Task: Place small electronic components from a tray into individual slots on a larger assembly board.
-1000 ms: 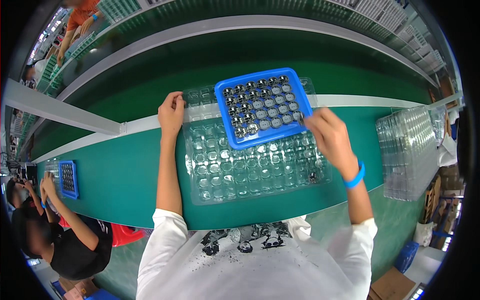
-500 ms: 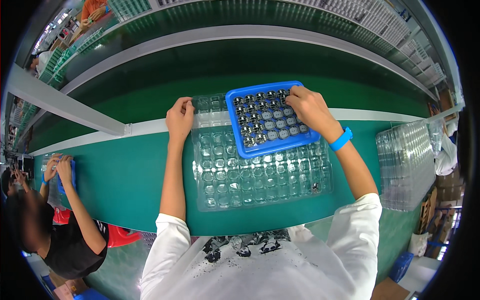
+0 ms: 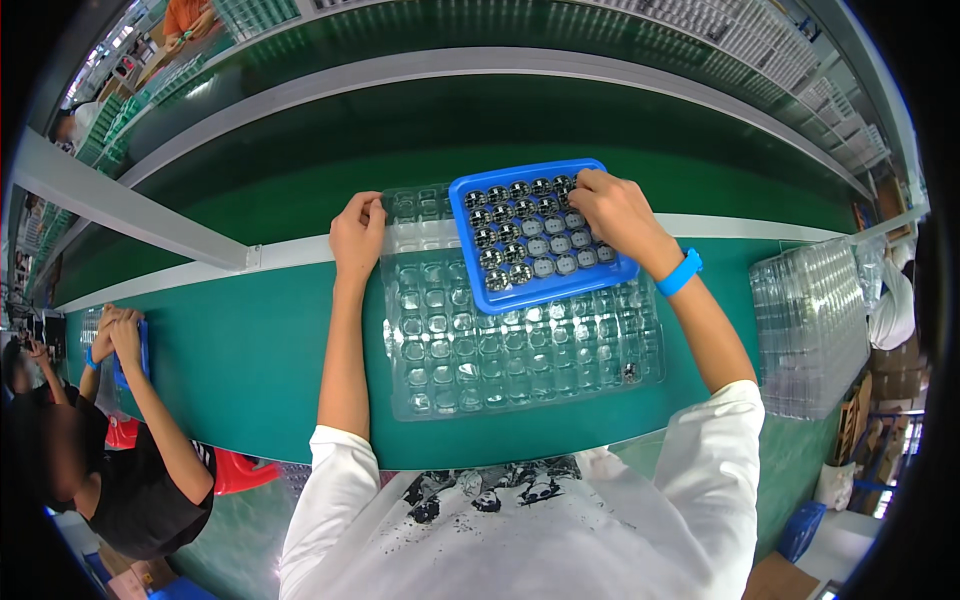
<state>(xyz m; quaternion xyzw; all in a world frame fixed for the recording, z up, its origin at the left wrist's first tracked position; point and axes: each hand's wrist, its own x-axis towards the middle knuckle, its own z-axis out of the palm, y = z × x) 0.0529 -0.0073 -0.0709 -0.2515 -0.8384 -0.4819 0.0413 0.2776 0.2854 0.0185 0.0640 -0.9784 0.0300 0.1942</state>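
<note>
A blue tray (image 3: 560, 289) lies over the far part of a clear plastic blister tray (image 3: 430, 345). Rows of small round parts fill it: shiny black and silver ones (image 3: 498, 215) at the left and far side, dull grey ones (image 3: 556, 247) toward the near right. My right hand (image 3: 618, 215), with a blue wristband, reaches into the tray's far right corner. Its fingers are pinched together among the parts, and whatever is between them is hidden. My left hand (image 3: 357, 238) is closed at the far left edge of the clear tray, thumb and fingers gripping that edge.
One small dark part (image 3: 629, 373) sits in the clear tray's near right. A stack of clear trays (image 3: 810, 330) stands at the right of the green table (image 3: 250, 350). At the left, a co-worker (image 3: 150, 470) handles another blue tray. A grey post (image 3: 130, 200) slants at the left.
Almost nothing differs. My right hand stays at the blue tray's far right corner, its fingers shifted very slightly; my left hand keeps its place.
</note>
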